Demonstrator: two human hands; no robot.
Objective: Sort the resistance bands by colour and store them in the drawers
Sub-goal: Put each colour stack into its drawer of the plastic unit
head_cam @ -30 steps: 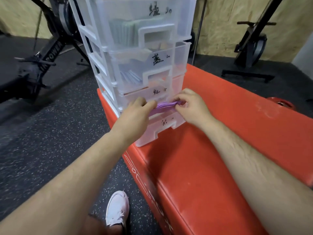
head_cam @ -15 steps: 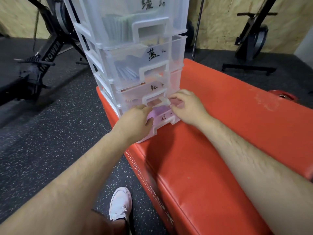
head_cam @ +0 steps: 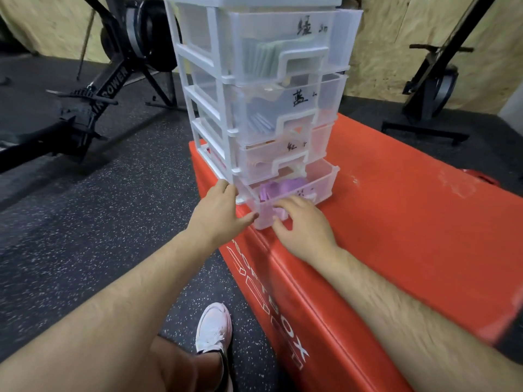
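A white four-drawer unit (head_cam: 218,80) of translucent drawers stands on a red padded box (head_cam: 396,222). Its bottom drawer (head_cam: 325,182) is pulled partly out, and purple resistance bands (head_cam: 283,187) lie inside. My left hand (head_cam: 219,213) rests against the drawer's left front corner, fingers on the frame's side and thumb on the drawer front. My right hand (head_cam: 307,226) grips the drawer's front wall at the handle, fingers over the rim and thumb below. Green bands (head_cam: 261,59) show through the top drawer and blue bands (head_cam: 261,124) through the second.
The third drawer (head_cam: 283,162) looks pinkish. A black exercise machine (head_cam: 107,86) stands on the speckled rubber floor to the left, another black stand (head_cam: 430,89) at the back right. My white shoe (head_cam: 213,326) is beside the box's front edge.
The purple band that both hands held over the bottom drawer now lies inside it. Both hands have let go and dropped to the drawer's front. The drawer sits further in.
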